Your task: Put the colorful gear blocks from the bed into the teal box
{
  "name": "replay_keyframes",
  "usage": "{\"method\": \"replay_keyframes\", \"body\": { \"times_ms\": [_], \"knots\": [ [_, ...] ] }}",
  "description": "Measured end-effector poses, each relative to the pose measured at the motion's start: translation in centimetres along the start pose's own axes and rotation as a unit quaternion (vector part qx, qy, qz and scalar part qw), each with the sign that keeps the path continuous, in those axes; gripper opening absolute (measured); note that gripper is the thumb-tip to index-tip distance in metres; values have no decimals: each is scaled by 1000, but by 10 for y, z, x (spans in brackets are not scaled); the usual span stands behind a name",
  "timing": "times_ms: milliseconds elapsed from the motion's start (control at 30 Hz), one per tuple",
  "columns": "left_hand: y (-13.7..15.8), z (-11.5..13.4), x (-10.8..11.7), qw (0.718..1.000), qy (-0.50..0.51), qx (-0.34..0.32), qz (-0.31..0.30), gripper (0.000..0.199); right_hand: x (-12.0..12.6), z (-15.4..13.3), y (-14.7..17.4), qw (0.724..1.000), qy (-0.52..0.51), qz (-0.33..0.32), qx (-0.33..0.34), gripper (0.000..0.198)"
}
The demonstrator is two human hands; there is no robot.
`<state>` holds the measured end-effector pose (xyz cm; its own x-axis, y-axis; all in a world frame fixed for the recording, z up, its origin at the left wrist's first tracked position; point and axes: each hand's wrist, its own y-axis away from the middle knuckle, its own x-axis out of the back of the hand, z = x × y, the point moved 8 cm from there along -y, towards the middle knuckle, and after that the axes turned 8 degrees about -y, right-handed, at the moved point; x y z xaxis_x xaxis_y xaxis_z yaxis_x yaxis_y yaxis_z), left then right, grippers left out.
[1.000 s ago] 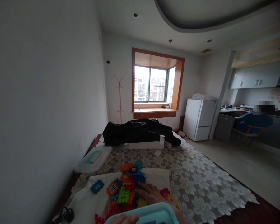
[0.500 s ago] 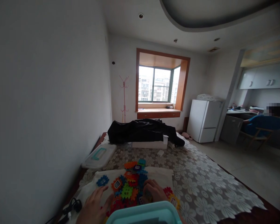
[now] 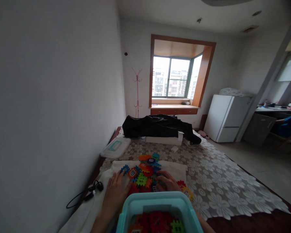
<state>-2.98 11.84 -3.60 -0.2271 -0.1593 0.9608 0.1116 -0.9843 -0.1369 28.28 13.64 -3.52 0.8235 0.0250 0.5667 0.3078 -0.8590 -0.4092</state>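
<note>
Head view: compared with a second ago, the camera has tipped downward, so the turquoise bin (image 3: 160, 210) at the bottom centre now shows its inside, partly filled with red, orange and green toy tiles. The left hand (image 3: 116, 194), absent from the pile a second ago, now lies flat with fingers spread at the pile's left edge. The right hand (image 3: 168, 183) has curled its fingers over tiles at the pile's right side; whether it grips one cannot be told. Both hands now flank the pile of tiles (image 3: 144, 171), which suggests gathering.

Counts: two hands, one bin, one pile of perhaps fifteen tiles on one white cloth (image 3: 177, 168), one lidded box (image 3: 115, 148) left of centre, one black bag (image 3: 157, 126), one fridge (image 3: 226, 118) at right, one black cable (image 3: 87, 195).
</note>
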Motion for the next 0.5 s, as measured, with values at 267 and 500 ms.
{"method": "replay_keyframes", "body": {
  "times_ms": [267, 500],
  "knots": [
    [-11, 8, 13, 992, 104, -8, 68, 82, -8, 25, -2, 997, 7, -75, -14, 71],
    [-31, 40, 9, 992, 112, -58, 18, 89, -30, 49, -7, 983, 65, -158, -72, 87]
  ]
}}
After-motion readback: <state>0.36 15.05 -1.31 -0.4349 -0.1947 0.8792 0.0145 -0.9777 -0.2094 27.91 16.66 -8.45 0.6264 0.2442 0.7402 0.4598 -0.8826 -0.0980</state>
